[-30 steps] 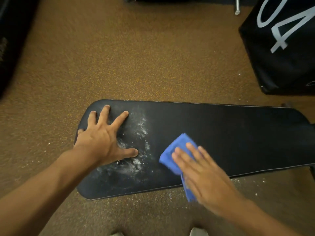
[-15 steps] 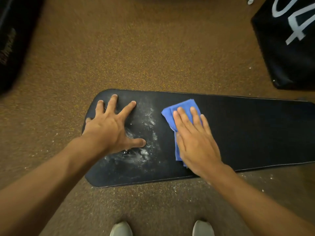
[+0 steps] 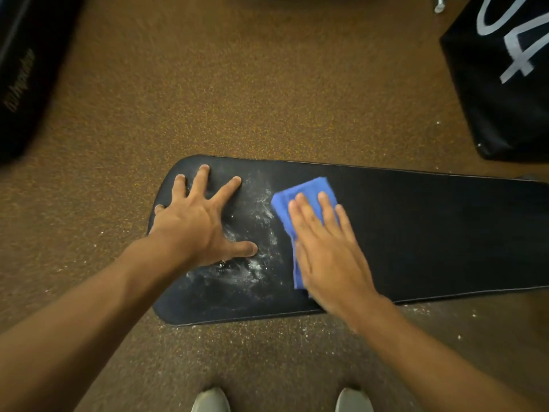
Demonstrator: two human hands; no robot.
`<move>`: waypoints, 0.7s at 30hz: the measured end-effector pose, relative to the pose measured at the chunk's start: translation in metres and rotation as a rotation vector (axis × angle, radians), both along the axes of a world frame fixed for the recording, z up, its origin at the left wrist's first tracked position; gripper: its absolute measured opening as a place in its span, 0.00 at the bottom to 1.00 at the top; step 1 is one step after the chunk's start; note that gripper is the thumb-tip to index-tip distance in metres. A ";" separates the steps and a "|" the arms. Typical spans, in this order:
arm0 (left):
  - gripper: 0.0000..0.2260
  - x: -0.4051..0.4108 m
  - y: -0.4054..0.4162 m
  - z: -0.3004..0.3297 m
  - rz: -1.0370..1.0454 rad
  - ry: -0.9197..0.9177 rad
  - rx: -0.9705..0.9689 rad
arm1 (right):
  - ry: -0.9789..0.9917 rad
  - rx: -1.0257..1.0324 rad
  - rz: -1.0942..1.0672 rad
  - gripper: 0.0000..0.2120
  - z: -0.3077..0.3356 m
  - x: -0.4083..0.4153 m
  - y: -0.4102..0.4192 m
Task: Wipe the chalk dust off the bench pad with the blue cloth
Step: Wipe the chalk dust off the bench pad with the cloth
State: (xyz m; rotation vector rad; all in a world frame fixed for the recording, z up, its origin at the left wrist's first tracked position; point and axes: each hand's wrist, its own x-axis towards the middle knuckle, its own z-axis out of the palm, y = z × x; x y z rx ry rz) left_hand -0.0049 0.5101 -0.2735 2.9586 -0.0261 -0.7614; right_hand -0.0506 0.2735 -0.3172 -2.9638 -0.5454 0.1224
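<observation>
White chalk dust (image 3: 258,233) unwiped on bench pad (image 3: 430,233); right hand (image 3: 329,251) flat, pressing blue cloth (image 3: 303,191); left hand (image 3: 196,224) splayed, empty.

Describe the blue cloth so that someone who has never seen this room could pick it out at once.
Find the long black bench pad lying across the speckled brown floor. Near its middle, just right of the white chalk dust, the right hand presses flat on the blue cloth. It is the only bright blue thing in view, folded and soft against the dark pad.
</observation>
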 end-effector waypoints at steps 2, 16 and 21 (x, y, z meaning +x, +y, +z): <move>0.57 0.000 0.001 0.001 -0.001 -0.003 0.006 | 0.036 -0.032 0.192 0.28 0.004 -0.032 -0.016; 0.57 0.001 -0.001 0.001 0.000 0.009 0.025 | 0.027 -0.072 0.313 0.29 0.004 -0.041 -0.038; 0.56 0.000 -0.002 0.001 -0.002 0.035 0.031 | 0.005 0.012 -0.037 0.27 0.003 0.017 0.005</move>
